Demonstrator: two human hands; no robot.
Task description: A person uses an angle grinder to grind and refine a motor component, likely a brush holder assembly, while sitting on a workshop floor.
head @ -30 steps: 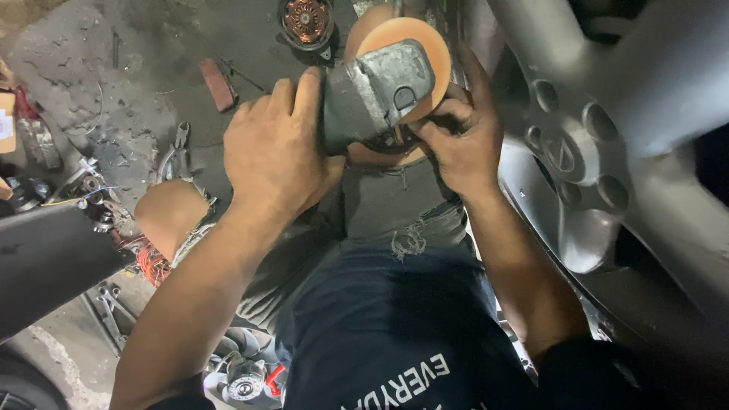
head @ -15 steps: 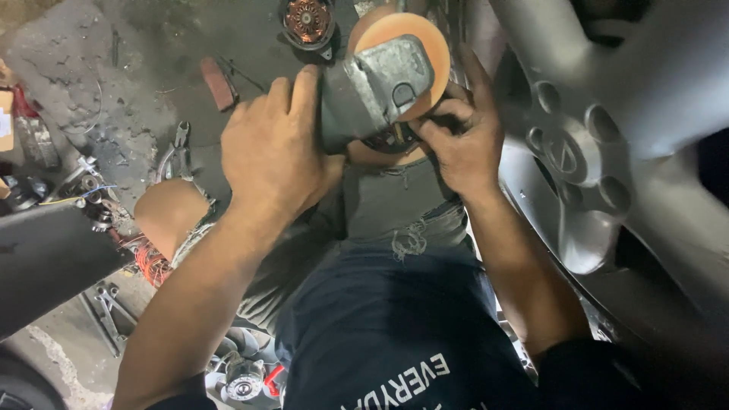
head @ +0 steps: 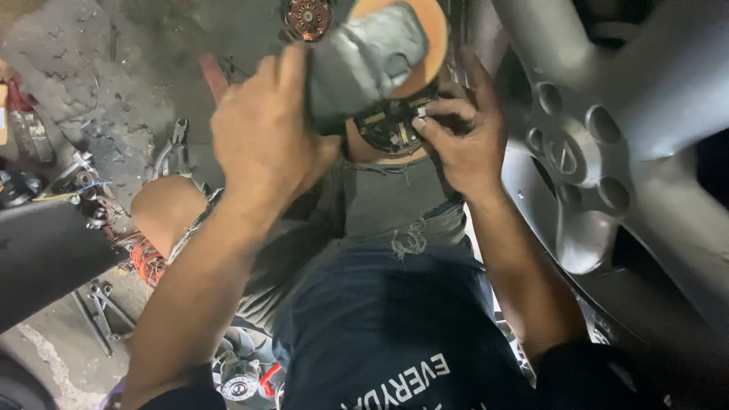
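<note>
Your left hand grips the grey housing over your lap; your right hand pinches the round part beneath. Gritty concrete floor, pliers, alloy wheel beside you.

Dim all over, with warm light falling from above. Brightest on the left hand and the orange disc. Soft shine on the silver wheel. Deep dark in the corners and down by the dark shirt. A bit blurry around the moving fingers. Stretched at the edges.
</note>
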